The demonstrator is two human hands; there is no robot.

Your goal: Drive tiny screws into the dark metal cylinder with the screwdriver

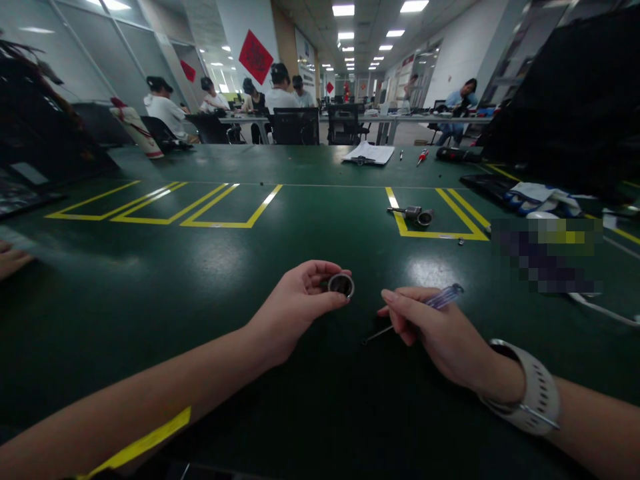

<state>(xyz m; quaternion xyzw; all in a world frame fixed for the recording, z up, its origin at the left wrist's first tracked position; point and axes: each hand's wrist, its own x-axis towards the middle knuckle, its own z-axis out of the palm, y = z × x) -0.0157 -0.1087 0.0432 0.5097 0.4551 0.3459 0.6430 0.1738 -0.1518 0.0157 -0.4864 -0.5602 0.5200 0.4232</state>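
My left hand (305, 297) is closed around a small round metal part (341, 286) with a bright rim and a dark inside, its opening tilted up toward me. To its right, my right hand (425, 320) grips a screwdriver (444, 297) with a clear purplish handle. The thin shaft points down and left, ending in a small dark tip low over the green table (320, 387); whether the tip touches the surface I cannot tell. The screwdriver and the round part are apart.
Inside a yellow taped outline at the right lies a metal assembly (417, 215), with a small metal piece (461, 242) near it. Farther back are papers (370, 153) and a red screwdriver (423, 157). Another person's hand (13, 260) rests at the left edge.
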